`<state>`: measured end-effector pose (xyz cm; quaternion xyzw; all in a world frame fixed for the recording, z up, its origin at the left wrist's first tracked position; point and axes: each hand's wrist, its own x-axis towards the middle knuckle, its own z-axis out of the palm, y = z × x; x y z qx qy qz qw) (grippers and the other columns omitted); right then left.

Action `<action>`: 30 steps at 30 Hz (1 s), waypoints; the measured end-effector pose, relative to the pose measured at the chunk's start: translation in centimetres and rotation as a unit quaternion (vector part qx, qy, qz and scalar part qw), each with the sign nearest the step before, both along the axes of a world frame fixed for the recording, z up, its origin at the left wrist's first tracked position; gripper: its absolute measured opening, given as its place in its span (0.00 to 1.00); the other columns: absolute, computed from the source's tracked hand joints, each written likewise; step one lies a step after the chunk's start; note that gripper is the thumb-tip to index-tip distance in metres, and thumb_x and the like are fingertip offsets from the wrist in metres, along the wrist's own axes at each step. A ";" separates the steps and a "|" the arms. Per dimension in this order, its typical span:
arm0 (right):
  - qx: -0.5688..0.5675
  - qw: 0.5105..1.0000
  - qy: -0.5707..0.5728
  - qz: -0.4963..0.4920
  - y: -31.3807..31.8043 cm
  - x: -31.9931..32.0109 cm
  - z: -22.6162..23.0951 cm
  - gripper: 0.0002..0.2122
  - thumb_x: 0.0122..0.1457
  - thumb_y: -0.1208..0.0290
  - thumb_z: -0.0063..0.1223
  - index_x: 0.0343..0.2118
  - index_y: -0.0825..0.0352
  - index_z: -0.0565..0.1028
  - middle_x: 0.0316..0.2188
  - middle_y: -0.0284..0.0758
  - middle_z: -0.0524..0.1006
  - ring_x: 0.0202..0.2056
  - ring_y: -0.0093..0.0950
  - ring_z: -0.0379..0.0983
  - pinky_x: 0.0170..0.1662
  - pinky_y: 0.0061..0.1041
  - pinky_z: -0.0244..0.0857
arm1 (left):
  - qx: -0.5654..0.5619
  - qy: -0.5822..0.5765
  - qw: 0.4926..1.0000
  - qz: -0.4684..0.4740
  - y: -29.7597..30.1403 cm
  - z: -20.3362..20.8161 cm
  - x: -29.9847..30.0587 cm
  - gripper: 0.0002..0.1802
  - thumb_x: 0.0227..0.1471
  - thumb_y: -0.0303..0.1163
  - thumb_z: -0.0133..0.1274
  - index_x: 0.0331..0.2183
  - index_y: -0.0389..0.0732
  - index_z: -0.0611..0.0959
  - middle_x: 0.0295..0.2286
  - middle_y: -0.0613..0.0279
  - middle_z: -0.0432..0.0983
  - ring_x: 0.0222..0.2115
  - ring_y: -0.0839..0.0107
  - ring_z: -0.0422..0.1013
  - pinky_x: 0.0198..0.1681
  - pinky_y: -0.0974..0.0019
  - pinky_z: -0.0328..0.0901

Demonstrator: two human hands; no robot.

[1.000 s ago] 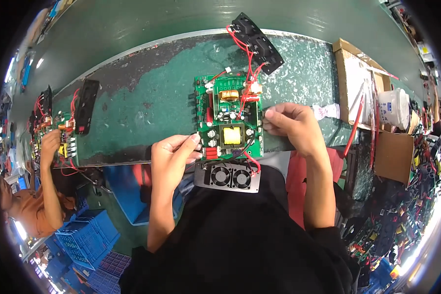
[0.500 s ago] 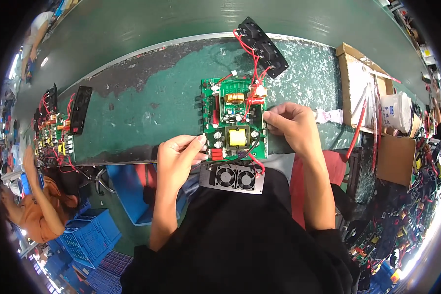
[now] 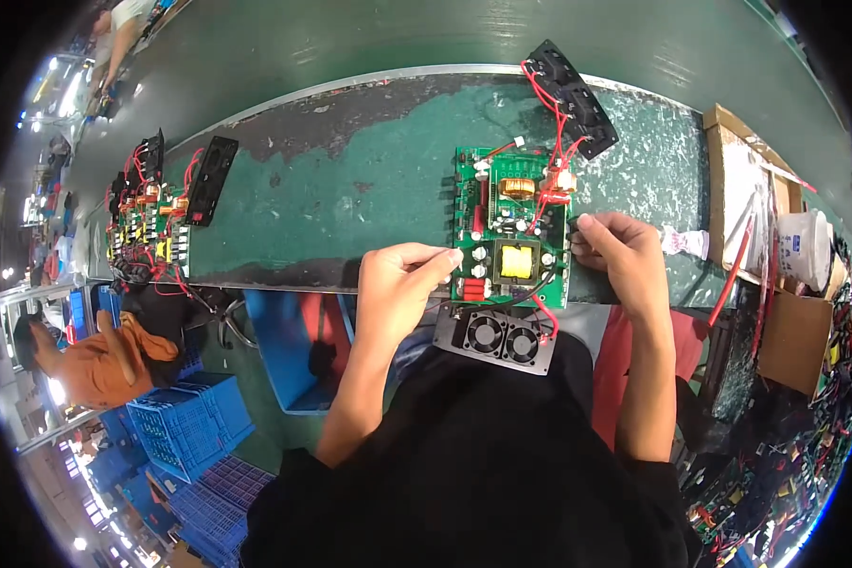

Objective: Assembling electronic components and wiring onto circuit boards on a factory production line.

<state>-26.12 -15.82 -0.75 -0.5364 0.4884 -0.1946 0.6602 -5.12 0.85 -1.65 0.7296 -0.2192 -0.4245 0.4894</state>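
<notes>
A green circuit board (image 3: 467, 204) lies on the worn green bench in front of me, carrying a yellow-wound transformer (image 3: 516, 262), a copper coil and red parts. Red wires run from its far end to a black panel (image 3: 577, 106). At its near end a grey plate with two fans (image 3: 488, 336) hangs over the bench edge, wired to the board. My left hand (image 3: 399, 289) pinches the board's left edge between thumb and fingers. My right hand (image 3: 627, 260) is closed beside the right edge, thumb against curled fingers; what they hold there is hidden.
More wired boards (image 3: 147, 227) and a black panel (image 3: 212, 180) sit at the bench's left end. On the right are a cardboard box (image 3: 729, 189), a white tub (image 3: 803, 244) and red wires. Blue crates (image 3: 189, 426) stand lower left, near a person in orange (image 3: 114, 364).
The whole scene has shifted to the right in the view, as my head turned. Both hands stay at the board's sides, the right one still closed by its right edge.
</notes>
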 end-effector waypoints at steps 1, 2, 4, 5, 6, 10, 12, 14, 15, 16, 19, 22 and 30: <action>0.000 1.000 -0.002 0.004 -0.1 0.0 -0.2 0.11 0.61 0.66 0.57 0.33 0.71 0.79 0.27 0.31 0.79 0.29 0.18 0.74 0.36 0.18 0.71 | 0.016 0.000 1.000 -0.009 0.0 -0.1 0.2 0.10 0.52 0.29 0.62 0.33 0.30 0.86 0.23 0.65 0.78 0.23 0.83 0.69 0.27 0.78 0.63; 0.001 1.000 -0.005 0.008 -0.1 -0.1 -0.3 0.11 0.61 0.66 0.57 0.33 0.71 0.79 0.27 0.31 0.79 0.29 0.18 0.74 0.36 0.18 0.72 | 0.033 0.001 0.999 -0.018 -0.1 0.0 0.4 0.10 0.51 0.29 0.62 0.32 0.31 0.86 0.23 0.64 0.78 0.23 0.83 0.68 0.26 0.77 0.63; -0.002 1.000 -0.003 0.008 -0.1 -0.1 -0.3 0.11 0.61 0.66 0.57 0.33 0.71 0.79 0.27 0.31 0.79 0.29 0.18 0.74 0.36 0.18 0.72 | 0.050 0.015 0.998 -0.030 -0.5 0.4 0.8 0.10 0.51 0.29 0.62 0.32 0.30 0.86 0.23 0.64 0.78 0.23 0.82 0.68 0.26 0.77 0.62; -0.007 1.000 0.001 0.006 -0.1 -0.1 -0.4 0.11 0.62 0.66 0.57 0.34 0.71 0.79 0.27 0.32 0.79 0.29 0.18 0.75 0.36 0.18 0.72 | 0.065 0.030 0.996 -0.044 -0.9 0.7 1.0 0.10 0.51 0.29 0.62 0.32 0.30 0.86 0.23 0.64 0.78 0.22 0.82 0.68 0.26 0.78 0.62; -0.005 1.000 0.001 0.008 -0.1 -0.2 -0.4 0.11 0.62 0.66 0.57 0.34 0.71 0.79 0.27 0.32 0.79 0.29 0.18 0.75 0.36 0.18 0.72 | 0.067 0.041 0.996 -0.050 -1.2 1.1 1.2 0.11 0.50 0.30 0.63 0.32 0.30 0.85 0.23 0.63 0.78 0.22 0.82 0.68 0.25 0.78 0.62; -0.008 1.000 -0.008 0.006 -0.1 -0.2 -0.7 0.12 0.62 0.65 0.56 0.35 0.72 0.78 0.28 0.32 0.79 0.29 0.18 0.75 0.37 0.19 0.72 | 0.065 0.065 0.994 -0.061 -1.2 0.6 1.7 0.12 0.50 0.30 0.63 0.32 0.29 0.85 0.23 0.63 0.78 0.23 0.81 0.70 0.25 0.78 0.62; -0.004 1.000 -0.013 0.006 0.0 -0.3 -0.8 0.12 0.62 0.65 0.56 0.35 0.72 0.78 0.28 0.32 0.79 0.29 0.19 0.75 0.37 0.19 0.72 | 0.066 0.071 0.994 -0.055 -1.2 0.7 1.5 0.11 0.51 0.30 0.62 0.32 0.31 0.85 0.24 0.63 0.79 0.23 0.81 0.71 0.25 0.78 0.63; -0.002 1.000 -0.025 0.008 -0.1 -0.2 -0.6 0.12 0.62 0.65 0.56 0.35 0.72 0.78 0.28 0.33 0.78 0.29 0.19 0.75 0.37 0.19 0.72 | 0.070 0.066 0.994 -0.055 -1.2 1.0 1.5 0.11 0.51 0.30 0.62 0.32 0.31 0.85 0.24 0.62 0.79 0.24 0.81 0.71 0.26 0.78 0.63; -0.002 1.000 -0.027 0.009 -0.1 -0.2 -0.5 0.12 0.62 0.65 0.56 0.35 0.72 0.78 0.28 0.33 0.78 0.29 0.19 0.75 0.37 0.19 0.72 | 0.072 0.060 0.994 -0.057 -1.3 1.2 1.5 0.10 0.51 0.30 0.62 0.32 0.31 0.85 0.25 0.62 0.79 0.24 0.81 0.71 0.26 0.78 0.64; -0.008 1.000 -0.025 0.011 -0.1 -0.3 -0.4 0.12 0.62 0.65 0.56 0.35 0.72 0.78 0.28 0.33 0.78 0.30 0.19 0.75 0.37 0.19 0.72 | 0.070 0.064 0.994 -0.057 -1.3 1.2 1.4 0.11 0.50 0.31 0.62 0.32 0.32 0.85 0.25 0.62 0.79 0.24 0.80 0.72 0.27 0.78 0.65; -0.033 0.999 -0.016 -0.002 -0.1 -1.2 -1.1 0.12 0.62 0.65 0.55 0.35 0.72 0.78 0.28 0.32 0.78 0.30 0.18 0.74 0.36 0.17 0.70 | 0.062 0.043 0.995 -0.068 -1.9 1.7 0.7 0.11 0.50 0.32 0.63 0.32 0.32 0.84 0.25 0.63 0.79 0.24 0.80 0.72 0.28 0.77 0.65; -0.172 0.985 -0.019 -0.015 1.8 -1.2 -1.0 0.11 0.61 0.68 0.56 0.37 0.74 0.78 0.25 0.30 0.77 0.28 0.16 0.71 0.33 0.17 0.65 | 0.067 0.019 0.995 -0.076 -1.4 1.7 0.9 0.13 0.52 0.34 0.61 0.34 0.33 0.84 0.25 0.65 0.78 0.25 0.81 0.71 0.30 0.77 0.66; -0.422 0.803 0.199 -0.370 5.4 -12.7 0.8 0.14 0.58 0.73 0.61 0.43 0.72 0.72 0.32 0.31 0.72 0.32 0.19 0.68 0.38 0.19 0.64 | -0.031 -0.018 0.999 0.012 1.9 1.1 -2.2 0.13 0.53 0.24 0.59 0.39 0.25 0.83 0.29 0.63 0.80 0.30 0.81 0.71 0.34 0.76 0.66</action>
